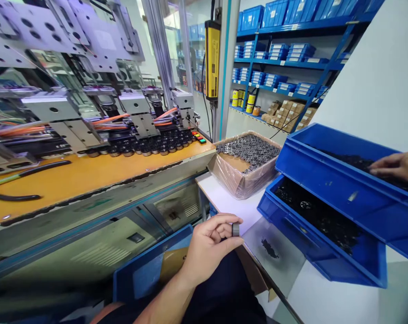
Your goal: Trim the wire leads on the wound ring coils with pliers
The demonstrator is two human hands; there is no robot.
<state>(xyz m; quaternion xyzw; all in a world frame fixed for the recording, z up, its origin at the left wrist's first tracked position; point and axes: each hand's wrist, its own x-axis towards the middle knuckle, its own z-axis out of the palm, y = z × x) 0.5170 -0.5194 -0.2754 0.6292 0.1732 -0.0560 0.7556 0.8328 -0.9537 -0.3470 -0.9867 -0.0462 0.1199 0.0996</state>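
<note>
Left hand [209, 245], lower centre, pinches a grey cylinder [235, 230]. Right hand [401, 166] — grip unclear — reaches into blue plastic bin [325, 177], right edge.

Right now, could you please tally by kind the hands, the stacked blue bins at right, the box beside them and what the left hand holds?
Hands: 2 (left hand, right hand)
Blue bins: 2 (upper bin, lower bin)
Box: 1
Grey part: 1
Total: 6
</note>
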